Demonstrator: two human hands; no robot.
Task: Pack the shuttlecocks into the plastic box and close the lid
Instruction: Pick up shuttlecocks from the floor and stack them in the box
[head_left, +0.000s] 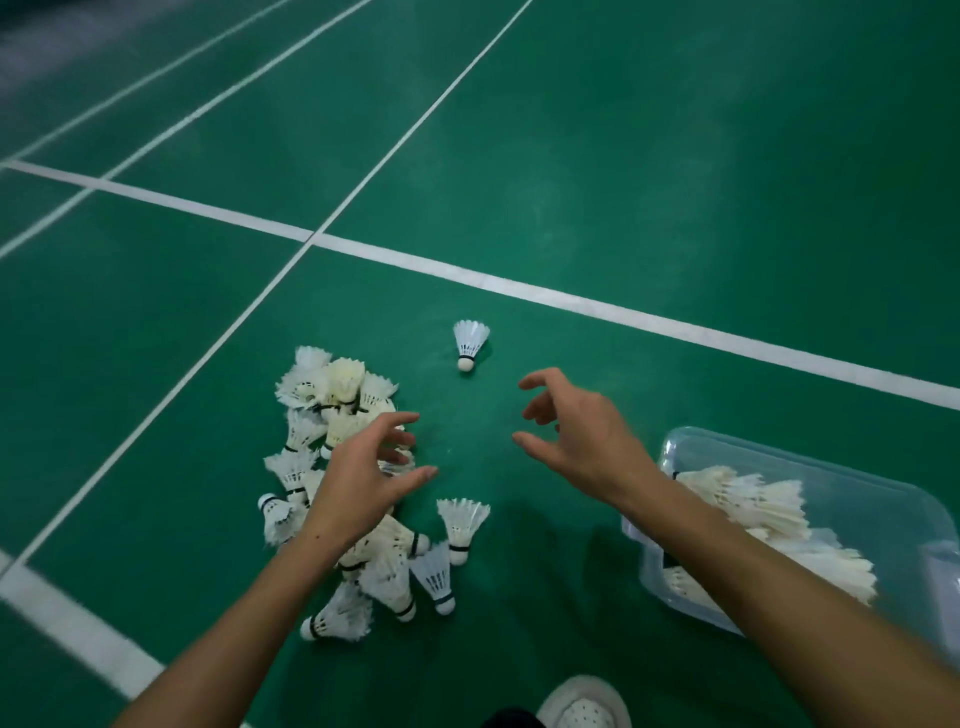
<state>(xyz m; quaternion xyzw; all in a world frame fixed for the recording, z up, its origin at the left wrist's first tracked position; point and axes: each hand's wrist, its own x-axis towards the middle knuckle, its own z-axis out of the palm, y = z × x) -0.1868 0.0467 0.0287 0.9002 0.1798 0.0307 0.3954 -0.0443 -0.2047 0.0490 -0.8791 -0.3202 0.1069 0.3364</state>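
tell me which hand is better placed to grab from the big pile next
Left. The left hand hovers open right over the shuttlecock pile, while the right hand hangs over bare floor nearer the plastic box.

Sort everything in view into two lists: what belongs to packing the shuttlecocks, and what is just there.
Part of the job:
- pile of shuttlecocks on the floor
- lone shuttlecock beyond the hands
- plastic box, partly filled
- left hand, empty
- right hand, empty

Just there:
- white court lines
- white shoe

A green sports-court floor (675, 156) filled the view, crossed by white boundary lines (519, 288) that met at angles, its surface softly lit and dimmer toward the far left corner.
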